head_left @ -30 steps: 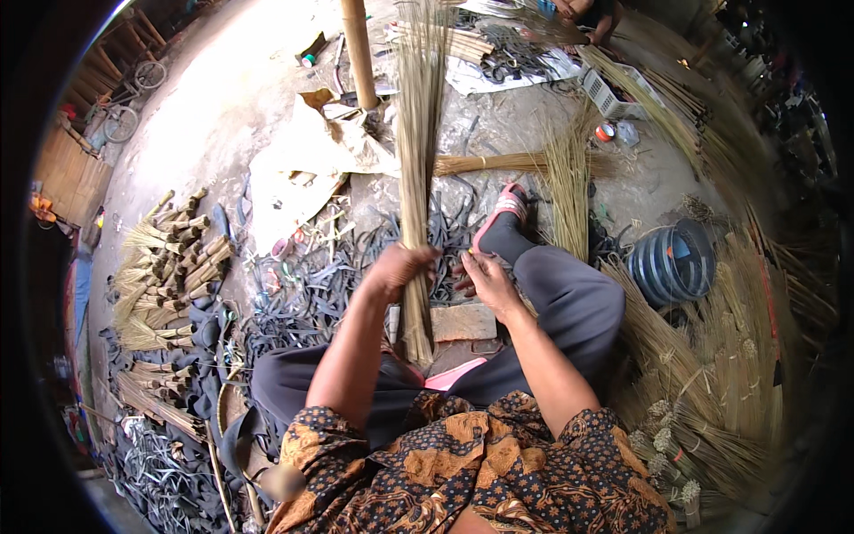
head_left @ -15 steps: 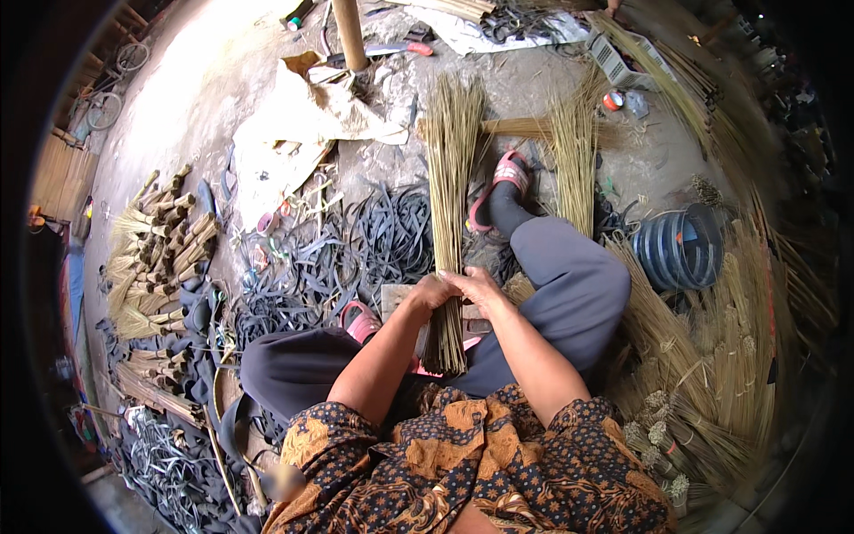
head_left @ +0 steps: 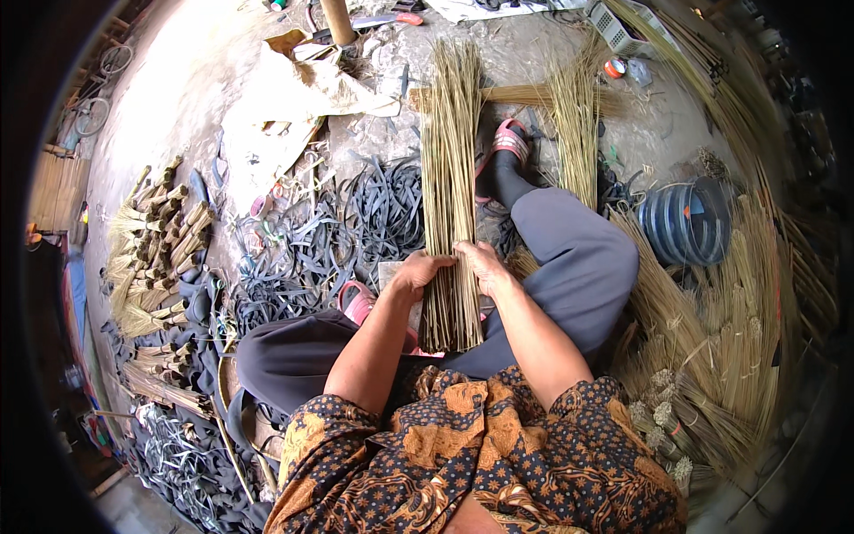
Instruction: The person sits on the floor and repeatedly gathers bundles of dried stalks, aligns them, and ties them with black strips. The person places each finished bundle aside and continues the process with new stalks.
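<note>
stalks have spread wider in hands

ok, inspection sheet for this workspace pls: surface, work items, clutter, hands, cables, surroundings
Surface: grey floor, littered with scraps, glare at upper left.
Work items: stick bundle between the legs, spread at its far end; a crosswise bundle beyond the near foot end.
Clutter: black strips in a tangle; pale sheet; red-handled knife near the pole.
Hands: left hand grips the stick bundle's left side, right hand its right.
Cables: nothing seen.
Surroundings: short bundles at left; blue tub and stalk piles at right; crate at upper right.
</note>
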Demonstrator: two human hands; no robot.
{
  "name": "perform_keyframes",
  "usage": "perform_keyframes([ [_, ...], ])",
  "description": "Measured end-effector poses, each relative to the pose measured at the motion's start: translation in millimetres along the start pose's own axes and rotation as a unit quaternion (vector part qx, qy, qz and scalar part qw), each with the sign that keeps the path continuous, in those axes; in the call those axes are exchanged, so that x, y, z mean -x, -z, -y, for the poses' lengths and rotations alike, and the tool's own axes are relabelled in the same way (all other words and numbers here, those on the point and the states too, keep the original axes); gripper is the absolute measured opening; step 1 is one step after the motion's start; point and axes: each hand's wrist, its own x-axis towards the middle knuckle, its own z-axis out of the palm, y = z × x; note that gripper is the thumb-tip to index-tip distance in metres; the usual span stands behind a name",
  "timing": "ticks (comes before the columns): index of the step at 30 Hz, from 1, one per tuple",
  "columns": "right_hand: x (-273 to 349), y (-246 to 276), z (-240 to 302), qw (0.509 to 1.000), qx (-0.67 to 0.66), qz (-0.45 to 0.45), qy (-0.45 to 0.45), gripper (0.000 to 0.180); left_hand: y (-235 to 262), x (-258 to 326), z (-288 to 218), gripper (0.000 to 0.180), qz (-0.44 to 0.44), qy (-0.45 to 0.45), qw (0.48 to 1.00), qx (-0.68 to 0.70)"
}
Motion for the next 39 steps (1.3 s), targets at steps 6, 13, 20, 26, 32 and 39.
perform_keyframes([
  [6,2.4,2.2,-0.7,1.000,0.001,-0.009,0.008,0.036,0.8,-0.7,1.6,0.028,-0.020,0.015,1.000,-0.015],
  [13,9.2,-4.3,6.6,0.999,0.004,-0.049,-0.010,0.036,1.6,-0.3,0.1,0.029,-0.030,0.015,0.998,-0.046],
  [20,5.5,1.5,0.6,0.999,0.034,-0.037,0.005,0.054,-0.9,4.6,-3.1,0.030,-0.029,0.024,0.998,-0.043],
  [26,-34.5,19.9,-28.4,0.995,0.044,-0.088,-0.022,0.032,0.3,4.7,-3.0,0.023,-0.025,0.035,0.999,-0.031],
  [32,-10.2,8.7,-14.3,0.998,0.031,-0.056,0.002,0.033,5.7,-1.7,0.2,0.019,-0.038,0.022,0.998,-0.053],
  [39,109.8,-14.1,127.4,0.979,0.012,0.030,0.201,0.026,7.7,-2.2,2.6,0.032,-0.062,-0.025,0.994,-0.086],
])
